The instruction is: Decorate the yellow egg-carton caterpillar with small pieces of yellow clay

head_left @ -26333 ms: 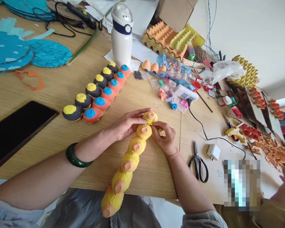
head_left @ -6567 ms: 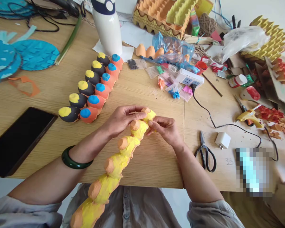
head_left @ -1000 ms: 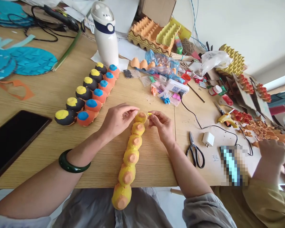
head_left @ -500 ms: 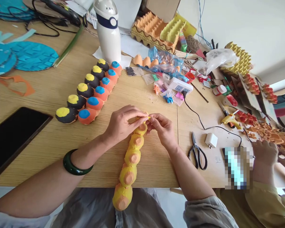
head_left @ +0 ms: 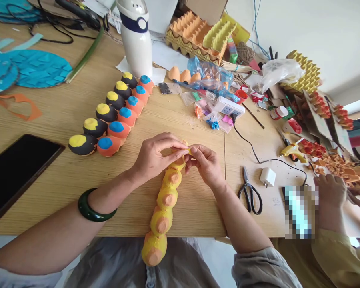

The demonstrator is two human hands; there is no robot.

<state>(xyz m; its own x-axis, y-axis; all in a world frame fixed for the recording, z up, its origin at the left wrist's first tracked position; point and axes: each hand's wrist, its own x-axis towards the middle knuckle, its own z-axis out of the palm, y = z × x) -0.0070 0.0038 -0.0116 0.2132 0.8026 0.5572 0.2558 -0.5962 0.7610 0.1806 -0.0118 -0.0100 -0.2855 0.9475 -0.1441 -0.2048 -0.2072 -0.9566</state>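
A chain of yellow-painted egg-carton cups (head_left: 165,204) with orange tips lies on the wooden table (head_left: 57,136), running from my hands towards the table's front edge and past it. My left hand (head_left: 159,156) curls over the top cup, and its fingertips meet my right hand (head_left: 204,166). My right hand pinches a small bit of yellow clay (head_left: 189,152) against that cup. Both hands hide most of the top cup. A green bangle (head_left: 93,209) circles my left wrist.
Rows of black cups with yellow tops (head_left: 106,113) and orange cups with blue tops (head_left: 117,127) lie left of my hands. Nearby are a phone (head_left: 18,176), scissors (head_left: 250,192), a power strip (head_left: 228,107) and a co-worker's hand (head_left: 330,192).
My hands have closed in on the top cup from either side, and the yellow bit has gone from my right fingertips to the cup. The co-worker's hands have come into view at lower right.
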